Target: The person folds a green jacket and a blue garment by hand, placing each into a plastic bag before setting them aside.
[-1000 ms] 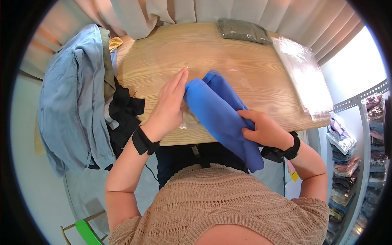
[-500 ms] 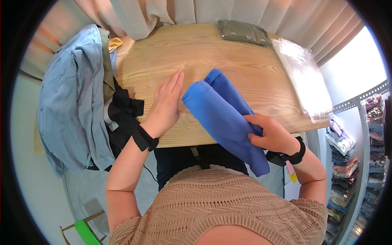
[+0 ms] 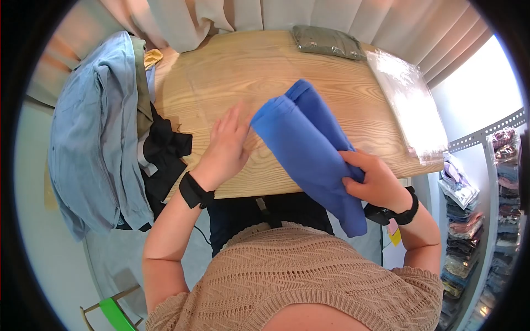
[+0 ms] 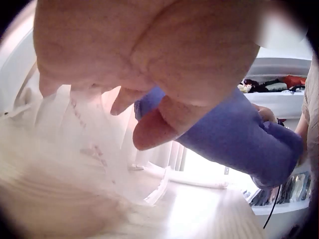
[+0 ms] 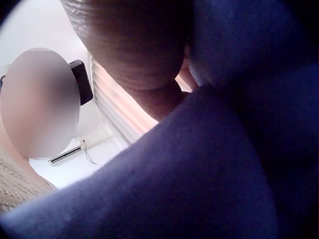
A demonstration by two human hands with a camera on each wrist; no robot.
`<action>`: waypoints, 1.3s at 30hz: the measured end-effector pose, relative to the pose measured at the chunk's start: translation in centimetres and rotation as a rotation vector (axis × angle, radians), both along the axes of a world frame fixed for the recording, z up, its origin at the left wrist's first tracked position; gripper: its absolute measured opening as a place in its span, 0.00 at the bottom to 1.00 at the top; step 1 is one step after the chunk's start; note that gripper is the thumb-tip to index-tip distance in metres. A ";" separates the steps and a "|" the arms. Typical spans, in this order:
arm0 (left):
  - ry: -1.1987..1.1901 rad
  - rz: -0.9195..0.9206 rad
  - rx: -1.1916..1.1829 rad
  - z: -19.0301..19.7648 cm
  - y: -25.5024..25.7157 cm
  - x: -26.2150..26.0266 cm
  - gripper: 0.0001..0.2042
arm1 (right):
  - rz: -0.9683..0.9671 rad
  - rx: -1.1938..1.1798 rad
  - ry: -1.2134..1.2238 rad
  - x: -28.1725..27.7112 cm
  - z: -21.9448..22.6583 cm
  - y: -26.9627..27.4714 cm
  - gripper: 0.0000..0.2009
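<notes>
A folded blue garment slants over the near edge of the table, its far end doubled into two layers. My right hand grips it near its lower end, thumb on top. In the right wrist view the blue cloth fills most of the picture beside the thumb. To the left, my left hand is held with its fingers straight, the tips slightly blurred beside the garment's far end. Clear plastic film with faint red print shows at those fingers in the left wrist view.
A pile of clothes, pale blue, olive and black, covers the table's left side. At the back lies a bagged olive garment; clear plastic bags lie along the right edge of the wooden table. Shelves of bagged clothes stand at right.
My right hand has shifted a little to the right with the blue garment, whose far end has risen toward the back. My left hand has drawn slightly left, and its fingertips have come down nearer me.
</notes>
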State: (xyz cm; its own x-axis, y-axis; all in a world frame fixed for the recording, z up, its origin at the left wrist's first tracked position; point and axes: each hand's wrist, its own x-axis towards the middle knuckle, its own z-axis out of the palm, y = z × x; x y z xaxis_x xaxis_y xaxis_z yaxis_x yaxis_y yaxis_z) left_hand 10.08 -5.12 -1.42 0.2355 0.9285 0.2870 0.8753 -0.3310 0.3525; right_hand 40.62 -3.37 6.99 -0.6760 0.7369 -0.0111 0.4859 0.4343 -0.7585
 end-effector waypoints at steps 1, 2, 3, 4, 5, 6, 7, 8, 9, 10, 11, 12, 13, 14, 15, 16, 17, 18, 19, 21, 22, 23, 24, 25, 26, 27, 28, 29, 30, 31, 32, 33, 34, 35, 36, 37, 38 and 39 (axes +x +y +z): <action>-0.057 0.003 0.047 0.2 -0.2 0.2 0.37 | 0.000 -0.001 -0.004 0.4 0.2 -0.1 0.21; -0.061 0.003 0.048 0.4 -0.6 0.4 0.37 | -0.039 0.027 0.001 0.9 0.3 -0.1 0.21; -0.135 -0.001 0.044 0.6 -1.0 0.6 0.34 | -0.078 0.055 0.007 1.1 0.4 0.0 0.22; -0.210 -0.005 0.040 0.7 -1.3 0.8 0.31 | -0.076 0.056 0.003 1.0 0.5 0.1 0.22; -0.214 -0.004 0.039 0.7 -1.6 1.1 0.31 | -0.114 0.124 0.019 0.7 0.4 0.3 0.21; -0.426 -0.098 -0.122 0.7 -1.8 1.4 0.29 | -0.154 0.192 0.036 0.3 0.3 0.4 0.21; -0.635 -0.194 -0.284 0.7 -2.0 1.8 0.28 | -0.156 0.191 0.035 -0.4 0.2 0.5 0.21; -0.635 -0.197 -0.284 0.6 -2.3 2.3 0.28 | -0.169 0.246 -0.015 -1.4 0.2 0.7 0.21; -0.902 -0.242 -0.416 0.3 -2.6 2.9 0.28 | -0.181 0.303 -0.064 -2.4 0.0 0.9 0.21; -1.169 -0.285 -0.547 0.2 -2.7 3.4 0.28 | -0.180 0.306 -0.062 -3.2 -0.5 1.2 0.21; -1.166 -0.283 -0.542 0.3 -2.6 3.7 0.28 | -0.135 0.326 -0.065 -4.0 -1.3 1.5 0.22; -1.220 -0.208 -0.591 0.3 -2.6 4.0 0.28 | -0.086 0.345 -0.068 -4.5 -2.0 1.9 0.23; -1.274 -0.129 -0.638 0.4 -2.6 4.1 0.29 | -0.074 0.305 -0.113 -4.9 -2.2 2.3 0.25; -1.274 -0.118 -0.630 0.4 -2.6 4.1 0.29 | -0.063 0.306 -0.107 -5.1 -2.7 2.9 0.25; -1.239 -0.009 -0.577 0.4 -2.6 4.0 0.29 | -0.044 0.261 -0.028 -4.9 -3.3 3.6 0.25; -1.203 0.098 -0.527 0.3 -2.6 3.9 0.28 | -0.027 0.214 0.048 -4.7 -3.5 4.3 0.25; -1.202 0.104 -0.523 -0.3 -2.6 3.5 0.28 | -0.022 0.068 0.023 -4.4 -3.3 4.9 0.24; -1.317 0.118 -0.574 -1.3 -2.6 3.1 0.28 | -0.020 0.066 0.025 -3.8 -3.8 5.9 0.24; -1.433 0.130 -0.627 -1.7 -2.7 2.8 0.28 | -0.003 -0.053 0.076 -3.0 -4.7 7.0 0.23; -1.454 0.166 -0.619 -2.1 -2.9 2.6 0.27 | -0.062 -0.460 0.125 -2.0 -5.0 8.2 0.24; -1.474 0.202 -0.607 -2.1 -2.9 2.6 0.26 | -0.066 -0.459 0.123 -1.4 -5.6 8.6 0.24; -1.475 0.200 -0.609 -2.5 -2.9 2.7 0.26 | -0.049 -0.555 0.198 -0.8 -6.8 9.0 0.25; -1.499 0.186 -0.572 -2.9 -2.8 2.8 0.26 | -0.030 -0.651 0.274 -0.6 -7.2 9.1 0.26; -1.523 0.174 -0.533 -3.2 -2.8 2.9 0.25 | -0.028 -0.652 0.271 -0.5 -7.3 9.2 0.26; -1.525 0.178 -0.528 -3.3 -2.9 2.9 0.25 | -0.017 -0.569 0.236 -0.4 -7.2 9.2 0.27; -1.509 0.171 -0.480 -2.8 -3.1 2.9 0.25 | -0.006 -0.485 0.204 -0.6 -7.0 9.1 0.28; -1.492 0.164 -0.436 -2.2 -3.4 3.0 0.24 | -0.004 -0.488 0.205 -0.7 -6.7 8.9 0.28; -1.491 0.170 -0.442 -1.5 -3.5 2.7 0.24 | -0.003 -0.577 0.287 -0.9 -6.2 8.5 0.28; -1.470 0.222 -0.415 -0.9 -3.7 2.1 0.24 | -0.004 -0.668 0.369 -1.0 -6.2 8.1 0.27; -1.449 0.272 -0.388 -0.6 -4.0 1.6 0.24 | -0.009 -0.676 0.370 -1.2 -6.7 7.8 0.27; -1.448 0.275 -0.396 -0.7 -4.3 1.1 0.24 | -0.007 -0.762 0.425 -1.3 -7.3 7.6 0.27; -1.400 0.395 -0.495 -0.7 -4.6 0.4 0.24 | -0.004 -0.847 0.480 -1.3 -7.7 7.5 0.27; -1.347 0.514 -0.591 -0.8 -5.0 -0.4 0.24 | -0.005 -0.851 0.481 -1.1 -7.9 7.3 0.27; -1.317 0.472 -0.642 -1.5 -5.8 -1.0 0.23 | -0.071 -0.711 0.278 -0.8 -8.0 7.0 0.26; -1.313 0.475 -0.642 -1.6 -6.9 -1.2 0.23 | -0.134 -0.567 0.079 -0.6 -8.2 6.6 0.25; -0.964 0.451 -0.429 -1.6 -8.2 -1.3 0.23 | -0.233 -0.622 0.082 -0.3 -8.2 6.2 0.24; -0.614 0.414 -0.225 -1.4 -9.2 -1.6 0.24 | -0.232 -0.632 0.081 0.3 -8.7 5.9 0.24; -0.377 0.301 -0.156 -0.6 -10.0 -2.5 0.29 | -0.149 -0.201 0.075 1.1 -9.4 5.7 0.25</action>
State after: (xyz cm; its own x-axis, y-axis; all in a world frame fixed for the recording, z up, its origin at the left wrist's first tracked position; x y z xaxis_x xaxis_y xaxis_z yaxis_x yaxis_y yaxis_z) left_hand 7.62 -15.12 -1.97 -0.1421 0.9779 0.1534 0.7261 -0.0023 0.6876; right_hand 41.70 2.30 -2.38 -0.5647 0.8164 -0.1210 0.4722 0.1993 -0.8587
